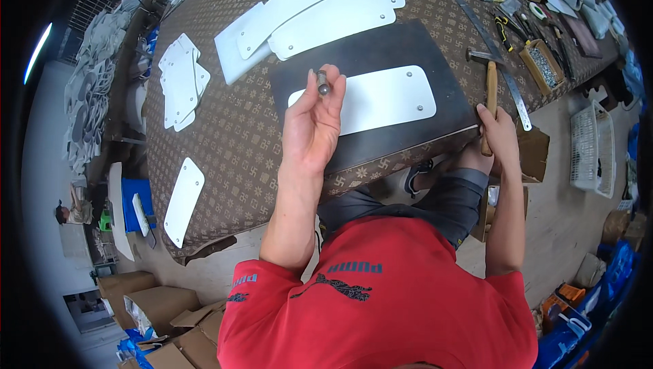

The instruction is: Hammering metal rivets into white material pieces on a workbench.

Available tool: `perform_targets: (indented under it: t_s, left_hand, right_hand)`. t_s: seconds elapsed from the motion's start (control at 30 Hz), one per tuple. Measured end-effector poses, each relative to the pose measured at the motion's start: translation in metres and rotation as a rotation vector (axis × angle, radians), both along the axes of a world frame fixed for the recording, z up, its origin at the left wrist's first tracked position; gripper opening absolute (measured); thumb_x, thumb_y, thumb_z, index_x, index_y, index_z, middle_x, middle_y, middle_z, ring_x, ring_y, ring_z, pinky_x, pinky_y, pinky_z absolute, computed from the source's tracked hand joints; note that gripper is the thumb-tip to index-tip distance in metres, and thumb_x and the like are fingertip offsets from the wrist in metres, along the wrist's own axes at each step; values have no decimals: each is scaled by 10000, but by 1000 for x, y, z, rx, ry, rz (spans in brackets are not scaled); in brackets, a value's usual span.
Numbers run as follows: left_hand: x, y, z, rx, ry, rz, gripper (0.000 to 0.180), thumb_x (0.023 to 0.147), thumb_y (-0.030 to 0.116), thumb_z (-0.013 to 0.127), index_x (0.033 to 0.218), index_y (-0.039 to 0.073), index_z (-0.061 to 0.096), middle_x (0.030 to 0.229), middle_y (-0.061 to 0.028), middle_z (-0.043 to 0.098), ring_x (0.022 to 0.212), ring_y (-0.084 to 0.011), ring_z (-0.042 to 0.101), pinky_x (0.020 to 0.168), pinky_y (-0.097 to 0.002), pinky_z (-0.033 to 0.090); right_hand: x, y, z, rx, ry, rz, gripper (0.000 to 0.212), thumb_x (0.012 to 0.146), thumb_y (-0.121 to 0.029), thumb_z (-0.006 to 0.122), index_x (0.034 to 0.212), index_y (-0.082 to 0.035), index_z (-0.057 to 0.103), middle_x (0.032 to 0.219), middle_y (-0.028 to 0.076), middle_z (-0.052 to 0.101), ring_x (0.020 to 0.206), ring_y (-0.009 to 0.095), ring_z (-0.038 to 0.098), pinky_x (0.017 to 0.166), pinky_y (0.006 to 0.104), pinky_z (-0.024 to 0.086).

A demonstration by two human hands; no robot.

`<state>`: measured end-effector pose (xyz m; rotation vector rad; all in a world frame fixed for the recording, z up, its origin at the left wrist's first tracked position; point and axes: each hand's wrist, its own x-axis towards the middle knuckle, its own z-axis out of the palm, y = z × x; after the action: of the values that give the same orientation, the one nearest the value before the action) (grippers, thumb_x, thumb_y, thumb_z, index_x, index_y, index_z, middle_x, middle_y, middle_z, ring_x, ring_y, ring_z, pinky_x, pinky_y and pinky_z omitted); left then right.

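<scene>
My left hand (314, 121) is turned palm up above the dark board, its fingers closed round a short metal punch (324, 88) with a rounded end. Beneath it a white panel (388, 99) lies flat on the dark board (445, 83). Two metal studs show at the panel's right end; my left hand hides part of its left end. At the board's right edge my right hand (500, 131) grips the wooden handle of a hammer (492, 87). The hammer's head points away from me, beside a steel ruler (507, 76).
Stacked white panels (340, 19) cover the table's far side, with a smaller pile (182, 87) and a single panel (183, 202) at left. A cardboard box of small metal parts (541, 66) and pliers (503, 32) lie far right. A white crate (592, 151) stands on the floor.
</scene>
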<state>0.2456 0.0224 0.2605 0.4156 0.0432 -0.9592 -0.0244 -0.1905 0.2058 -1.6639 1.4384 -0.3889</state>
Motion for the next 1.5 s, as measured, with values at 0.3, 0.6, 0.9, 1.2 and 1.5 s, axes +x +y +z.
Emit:
perform_targets:
  t_s: [0.3,0.6,0.9,1.2,1.5]
  left_hand:
    - [-9,-2,5,18,5,14,217,1031,77,569,1163,-84,509,1125,-173,646,1074,-252,688,1028,-377,590]
    - [-24,7,2,-82,-38,-183,242,1055,138,544,1220,-38,531,1097,-161,666,1036,-254,694,937,-378,610]
    - [-20,15,-3,-47,-223,-27,277,1059,160,540,1286,5,508,1121,-185,667,1067,-277,686,953,-406,592]
    - [-29,13,12,134,-493,228,391,1052,123,532,1409,30,402,1117,-184,648,1004,-261,680,928,-411,587]
    - [22,67,-16,766,-697,122,320,1003,121,622,1307,52,553,918,-50,650,714,-89,550,628,-229,440]
  right_hand:
    - [30,56,37,-861,-269,482,225,922,-54,674,1142,-10,684,1145,168,653,1044,312,653,897,388,525]
    - [109,110,73,-1011,-721,726,317,800,39,752,1103,-48,716,1083,76,667,911,238,640,768,337,529]
    - [108,125,73,-1089,-616,698,360,789,45,745,1134,-56,714,1072,77,660,863,235,626,724,335,518]
    - [100,134,56,-742,-652,669,343,844,9,728,1181,-48,700,1094,98,658,906,256,646,744,331,527]
    - [52,63,-10,-965,-166,714,441,854,-81,752,1282,-86,644,1245,83,628,1149,298,588,940,434,482]
